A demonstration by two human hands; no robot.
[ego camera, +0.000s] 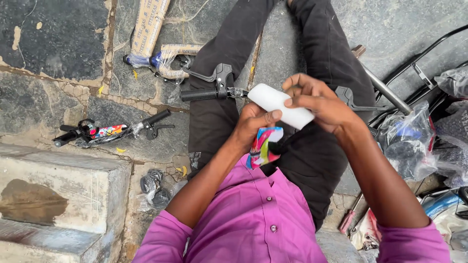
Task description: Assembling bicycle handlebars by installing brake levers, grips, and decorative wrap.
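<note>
Foam sleeve (280, 104), a white, rounded bar, lies between both hands above the person's lap, over the black trousers (312, 146). Its long axis runs from upper left to lower right, with the free end pointing toward the handlebar (214, 91) that rests across the left thigh. Right hand (321, 104) covers the lower-right end from above, fingers curled down over it in a closed grasp. Left hand (253, 127) sits just below the sleeve's middle, thumb pressed against its underside; the remaining fingers close around a multicoloured pad (263, 146) that hangs toward the purple shirt (253, 214). Both forearms converge from the lower frame, wrists bent inward. Neither hand is clearly nearer; the right holds more of the sleeve.
</note>
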